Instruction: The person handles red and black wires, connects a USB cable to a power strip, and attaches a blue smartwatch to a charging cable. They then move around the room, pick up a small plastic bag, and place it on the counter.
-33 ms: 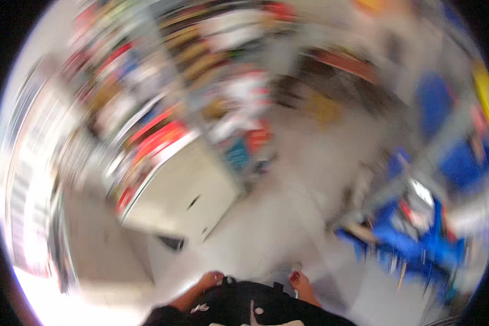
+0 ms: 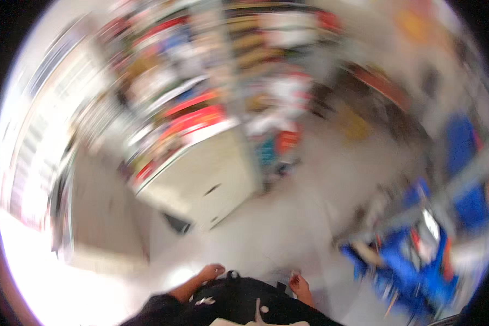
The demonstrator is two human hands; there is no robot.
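Motion blur smears the whole view. My left hand [image 2: 212,271] is low in the picture, left of the black clothing [image 2: 244,293] on my body, with the forearm coming in from below. On the other side of that clothing my right hand [image 2: 298,283] hangs close to my body, over the pale floor [image 2: 277,231]. The fingers of both hands are too small and blurred to read, and no held thing can be made out in either. Nearest ahead of my left hand stands a cream cabinet or panel [image 2: 206,174] with a dark slot.
Shelves [image 2: 195,117] crowded with red, white and brown goods rise behind the cream panel. A grey-beige box-like unit [image 2: 106,206] stands at left by bright windows [image 2: 43,141]. Blue bins or bags [image 2: 407,261] lie at right beside a grey rail. A dark bench-like shape [image 2: 375,89] is farther back.
The view has swung to the left and tilted, so the shelves, cream panel and blue things sit farther right. Both hands stay low by my body.
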